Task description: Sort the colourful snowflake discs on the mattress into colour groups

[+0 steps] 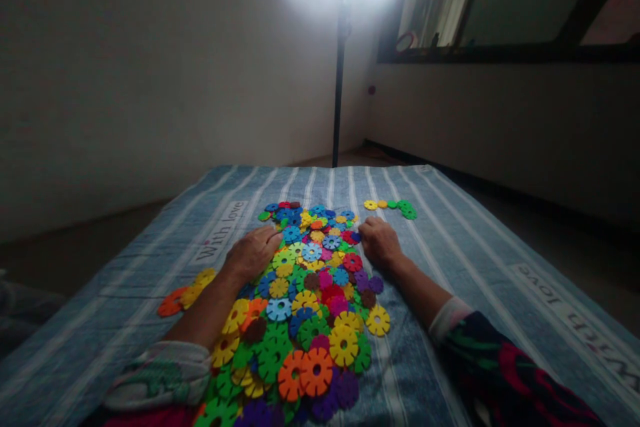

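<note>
A long heap of colourful plastic snowflake discs (313, 330), notched round the rim with a hole in the middle, lies between my hands. My left hand (254, 251) rests along its left edge with the fingers curled and pressed together. Whatever those fingers hold, if anything, is hidden. At the heap's right edge my right hand (381, 241) is closed, thumb and fingers drawn together. A small blue disc (356, 237) shows at its fingertips, beside a red disc (349, 237) in the heap.
A striped blue cloth (430, 347) covers the table. Beyond my right hand lies a short row of yellow, orange and green discs (393, 205). Orange and yellow discs (193, 290) lie left of my left forearm. A lit lamp on a pole (340, 80) stands behind the table.
</note>
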The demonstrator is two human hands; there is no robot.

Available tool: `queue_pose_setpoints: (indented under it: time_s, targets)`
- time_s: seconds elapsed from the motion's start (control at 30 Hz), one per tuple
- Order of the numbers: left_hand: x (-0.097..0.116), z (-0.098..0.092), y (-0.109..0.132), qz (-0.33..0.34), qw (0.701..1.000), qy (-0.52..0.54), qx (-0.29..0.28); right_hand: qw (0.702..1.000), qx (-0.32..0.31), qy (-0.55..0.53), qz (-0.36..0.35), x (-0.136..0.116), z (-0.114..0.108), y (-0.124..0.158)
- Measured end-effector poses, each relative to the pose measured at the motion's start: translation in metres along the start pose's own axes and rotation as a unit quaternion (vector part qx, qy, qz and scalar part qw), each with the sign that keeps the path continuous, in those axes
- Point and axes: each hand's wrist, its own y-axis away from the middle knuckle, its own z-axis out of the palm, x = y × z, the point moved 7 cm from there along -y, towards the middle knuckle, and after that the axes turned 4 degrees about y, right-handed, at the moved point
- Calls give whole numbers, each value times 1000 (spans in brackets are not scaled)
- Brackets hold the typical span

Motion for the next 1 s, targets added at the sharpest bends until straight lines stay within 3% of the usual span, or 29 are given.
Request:
queue_pose_setpoints:
  time_s: [0.4, 0.63, 0.77, 1.0]
  targets:
    - [0, 0, 1, 4, 1000, 11, 2, 999, 22, -39, 18, 3, 3, 1]
    - [-2, 0, 0, 6, 1000, 13, 8, 983, 83, -93, 136, 48, 2, 12]
    - [-1, -1, 1, 10, 1000, 16, 7, 978, 84, -106, 156, 65, 5, 15]
    - [0, 0, 3, 9, 1000, 9, -3, 982, 74, -113, 135, 51, 6, 14]
